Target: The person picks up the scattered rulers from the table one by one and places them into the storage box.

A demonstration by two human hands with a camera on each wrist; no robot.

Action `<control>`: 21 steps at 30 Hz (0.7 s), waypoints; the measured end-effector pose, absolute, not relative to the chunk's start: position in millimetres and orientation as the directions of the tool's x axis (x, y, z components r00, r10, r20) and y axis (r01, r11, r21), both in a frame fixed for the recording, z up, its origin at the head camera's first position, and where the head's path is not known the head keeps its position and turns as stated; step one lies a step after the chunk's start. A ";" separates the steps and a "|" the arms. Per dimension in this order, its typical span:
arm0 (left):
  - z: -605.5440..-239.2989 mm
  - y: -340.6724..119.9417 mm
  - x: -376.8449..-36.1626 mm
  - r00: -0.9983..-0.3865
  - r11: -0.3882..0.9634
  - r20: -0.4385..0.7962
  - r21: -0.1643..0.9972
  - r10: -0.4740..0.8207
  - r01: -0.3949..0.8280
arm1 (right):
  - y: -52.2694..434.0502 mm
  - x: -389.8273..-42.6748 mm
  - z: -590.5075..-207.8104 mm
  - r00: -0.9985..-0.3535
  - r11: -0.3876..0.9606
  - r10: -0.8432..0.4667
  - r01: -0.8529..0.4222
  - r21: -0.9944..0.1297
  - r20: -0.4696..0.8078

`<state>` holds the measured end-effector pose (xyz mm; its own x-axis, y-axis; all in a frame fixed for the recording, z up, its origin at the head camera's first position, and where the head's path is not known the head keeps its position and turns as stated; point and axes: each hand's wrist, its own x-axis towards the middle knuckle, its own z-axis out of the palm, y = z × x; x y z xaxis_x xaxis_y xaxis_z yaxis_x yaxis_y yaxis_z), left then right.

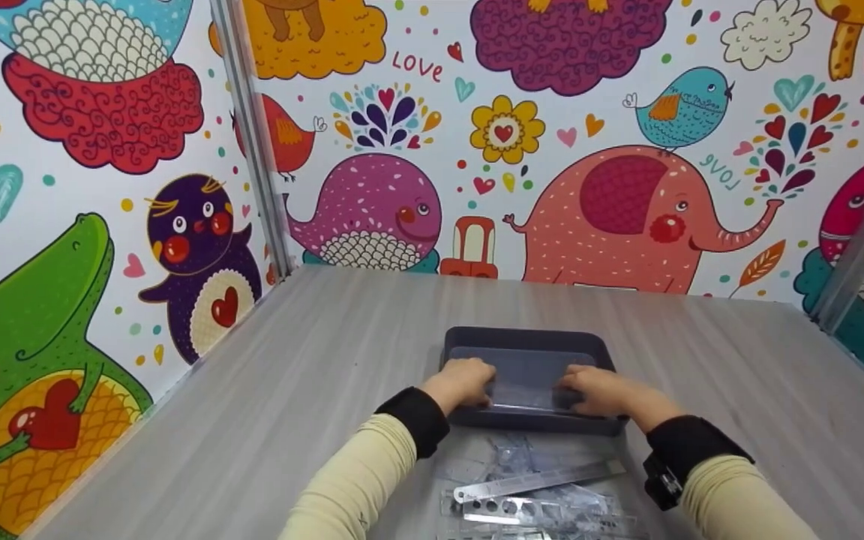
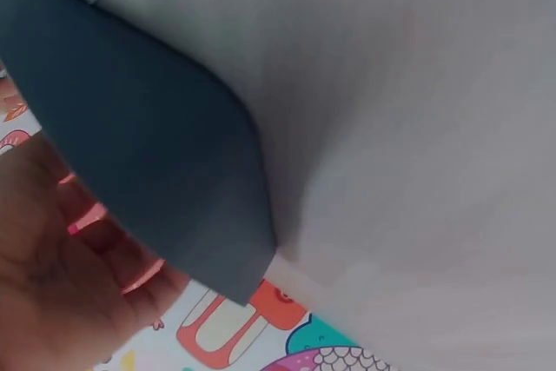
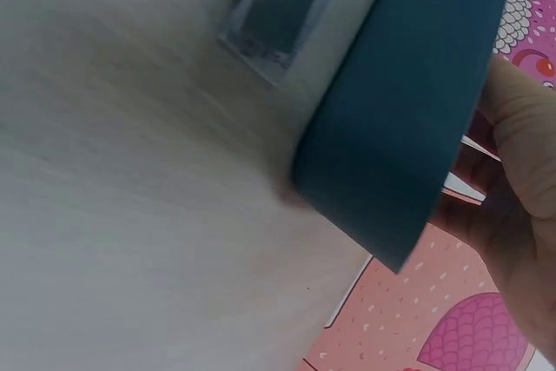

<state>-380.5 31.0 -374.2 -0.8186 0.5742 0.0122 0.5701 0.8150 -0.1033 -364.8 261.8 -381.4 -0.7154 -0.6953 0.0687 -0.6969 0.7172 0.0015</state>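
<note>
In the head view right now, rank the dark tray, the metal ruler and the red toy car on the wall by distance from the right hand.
1. dark tray: under the right hand, held.
2. metal ruler: just below, nearer the person.
3. red toy car: printed on the back wall, up and left.

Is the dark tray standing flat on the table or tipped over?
Flat. The dark tray sits open side up on the table; both hands grip its near rim.
</note>
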 end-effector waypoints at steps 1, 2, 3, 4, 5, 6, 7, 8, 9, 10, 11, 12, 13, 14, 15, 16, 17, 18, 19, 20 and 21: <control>-375.5 31.0 -380.9 -0.819 0.815 0.008 -0.104 0.574 0.570 | 261.3 -365.1 -382.4 -0.718 0.719 -0.693 -0.695 0.002 0.064; -376.8 31.1 -381.4 -0.819 0.815 0.002 -0.104 0.574 0.570 | 260.8 -365.4 -383.6 -0.724 0.725 -0.688 -0.689 0.002 0.054; -378.4 31.3 -382.1 -0.818 0.813 -0.003 -0.104 0.575 0.573 | 260.1 -365.5 -384.5 -0.729 0.730 -0.683 -0.683 0.002 0.044; -379.6 31.4 -382.5 -0.817 0.812 -0.008 -0.106 0.577 0.574 | 259.3 -365.8 -385.3 -0.734 0.735 -0.678 -0.679 0.003 0.033; -380.4 31.5 -382.8 -0.817 0.811 -0.016 -0.106 0.577 0.575 | 258.2 -365.9 -385.5 -0.738 0.739 -0.674 -0.674 0.001 0.024; -380.6 31.6 -382.7 -0.818 0.813 -0.022 -0.105 0.574 0.573 | 257.2 -366.4 -385.6 -0.739 0.740 -0.673 -0.673 0.005 0.015; -380.7 32.0 -382.3 -0.820 0.814 -0.030 -0.110 0.571 0.570 | 256.4 -366.5 -385.4 -0.742 0.742 -0.671 -0.671 0.006 0.006; -380.7 32.6 -381.8 -0.822 0.815 -0.037 -0.114 0.568 0.568 | 255.8 -366.7 -385.2 -0.740 0.740 -0.672 -0.672 0.008 -0.001; -380.2 33.1 -381.1 -0.824 0.816 -0.040 -0.119 0.566 0.566 | 255.6 -367.2 -384.9 -0.739 0.739 -0.673 -0.673 0.011 -0.004; -379.4 33.7 -380.3 -0.826 0.817 -0.044 -0.121 0.562 0.563 | 255.5 -367.7 -384.6 -0.737 0.737 -0.676 -0.676 0.013 -0.004; -378.6 34.5 -379.9 -0.828 0.819 -0.046 -0.122 0.559 0.560 | 255.7 -368.0 -384.2 -0.737 0.737 -0.676 -0.676 0.015 -0.006; -378.4 35.5 -379.9 -0.829 0.820 -0.048 -0.122 0.557 0.559 | 256.3 -368.5 -384.2 -0.738 0.738 -0.674 -0.674 0.014 -0.008; -378.7 35.8 -379.6 -0.830 0.822 -0.051 -0.120 0.555 0.557 | 256.4 -368.3 -384.5 -0.742 0.742 -0.670 -0.670 0.010 -0.009; -379.1 35.9 -379.5 -0.831 0.823 -0.052 -0.118 0.553 0.555 | 256.6 -368.3 -384.8 -0.744 0.744 -0.669 -0.669 0.003 -0.008; -379.6 35.9 -379.8 -0.832 0.825 -0.051 -0.114 0.552 0.554 | 256.8 -368.4 -385.1 -0.746 0.746 -0.666 -0.666 -0.005 -0.007; -380.2 36.2 -380.4 -0.833 0.826 -0.051 -0.112 0.550 0.552 | 256.8 -368.4 -385.3 -0.745 0.744 -0.668 -0.668 -0.012 -0.004; -380.7 36.3 -381.0 -0.834 0.827 -0.050 -0.110 0.550 0.552 | 256.9 -368.3 -385.4 -0.747 0.747 -0.665 -0.665 -0.021 -0.002; -381.3 36.5 -381.6 -0.834 0.827 -0.050 -0.109 0.549 0.551 | 256.8 -368.1 -385.2 -0.750 0.749 -0.662 -0.661 -0.029 0.000; -381.7 36.6 -382.1 -0.834 0.827 -0.049 -0.111 0.550 0.552 | 256.5 -367.9 -384.9 -0.751 0.750 -0.660 -0.660 -0.033 0.002; -382.2 36.8 -382.6 -0.833 0.825 -0.048 -0.114 0.551 0.553 | 256.3 -367.7 -384.7 -0.752 0.752 -0.659 -0.658 -0.037 0.002; -382.7 37.1 -383.1 -0.832 0.824 -0.048 -0.116 0.553 0.555 | 256.1 -367.5 -384.4 -0.756 0.755 -0.655 -0.654 -0.042 0.001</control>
<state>-383.1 37.1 -382.7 -0.8317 0.5531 -0.0480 0.5547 0.8240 -0.1157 -367.5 256.1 -384.4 -0.7559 -0.6547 0.0006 -0.6541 0.7552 -0.0419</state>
